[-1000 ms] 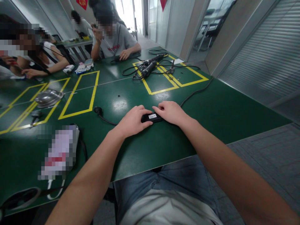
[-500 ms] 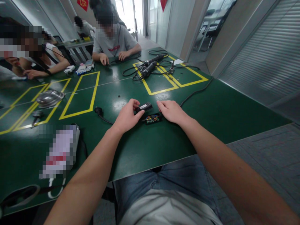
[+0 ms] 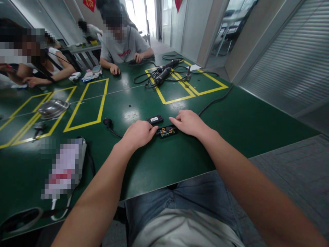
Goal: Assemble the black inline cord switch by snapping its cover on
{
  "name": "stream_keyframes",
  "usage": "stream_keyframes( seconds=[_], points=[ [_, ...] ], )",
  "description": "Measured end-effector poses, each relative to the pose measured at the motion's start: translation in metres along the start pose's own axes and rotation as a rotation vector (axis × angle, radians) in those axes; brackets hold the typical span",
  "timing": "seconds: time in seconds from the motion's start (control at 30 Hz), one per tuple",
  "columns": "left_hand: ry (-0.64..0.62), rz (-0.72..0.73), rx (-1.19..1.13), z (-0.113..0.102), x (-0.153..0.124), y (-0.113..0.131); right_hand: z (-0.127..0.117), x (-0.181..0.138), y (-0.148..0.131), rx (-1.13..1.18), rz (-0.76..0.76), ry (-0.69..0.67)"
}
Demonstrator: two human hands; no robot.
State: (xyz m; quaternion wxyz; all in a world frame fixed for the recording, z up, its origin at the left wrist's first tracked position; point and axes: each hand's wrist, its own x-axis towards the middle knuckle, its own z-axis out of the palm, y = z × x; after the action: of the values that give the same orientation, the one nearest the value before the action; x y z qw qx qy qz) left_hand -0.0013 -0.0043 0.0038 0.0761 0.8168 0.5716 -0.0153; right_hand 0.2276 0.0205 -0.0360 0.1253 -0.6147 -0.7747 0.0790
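Observation:
A small open black case with a circuit board (image 3: 168,131) lies on the green table, its coils, coloured wires and green board showing. My left hand (image 3: 138,133) is closed at its left end, thumb and fingers where a black cord enters. At the right end is my right hand (image 3: 189,122), with curled fingers against the case and one digit pointing left above it; its lower fingers are partly hidden. Just behind the case rests its ribbed black cover (image 3: 155,119), bearing a white label and touched by neither hand's fingertips that I can see. A black plug (image 3: 108,122) lies left of my left hand.
Black corded power tools (image 3: 163,75) lie in a tangle beyond my hands, over yellow tape outlines (image 3: 180,100). A metal dish (image 3: 53,108) and a blurred-out device (image 3: 64,164) are at left. Two people sit across the green table (image 3: 231,116), one person's hand (image 3: 114,69) resting on it.
My left hand has let go of the ribbed cover, which now lies flat behind the case. That hand has shifted down to the case's left end. My right hand has barely moved.

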Motion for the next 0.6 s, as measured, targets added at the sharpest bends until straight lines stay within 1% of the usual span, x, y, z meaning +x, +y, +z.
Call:
stream_keyframes(
  seconds=[0.17,0.4,0.6],
  points=[
    [0.001,-0.065,0.038,0.003,0.0,0.006,0.0,-0.001,-0.003,-0.021,0.026,0.003],
    [0.015,-0.11,0.06,-0.008,-0.001,0.01,-0.006,-0.001,-0.004,-0.014,0.087,0.026],
    [-0.017,-0.095,0.076,0.0,0.0,0.006,-0.003,-0.001,-0.005,-0.036,0.075,0.021]
  ],
)
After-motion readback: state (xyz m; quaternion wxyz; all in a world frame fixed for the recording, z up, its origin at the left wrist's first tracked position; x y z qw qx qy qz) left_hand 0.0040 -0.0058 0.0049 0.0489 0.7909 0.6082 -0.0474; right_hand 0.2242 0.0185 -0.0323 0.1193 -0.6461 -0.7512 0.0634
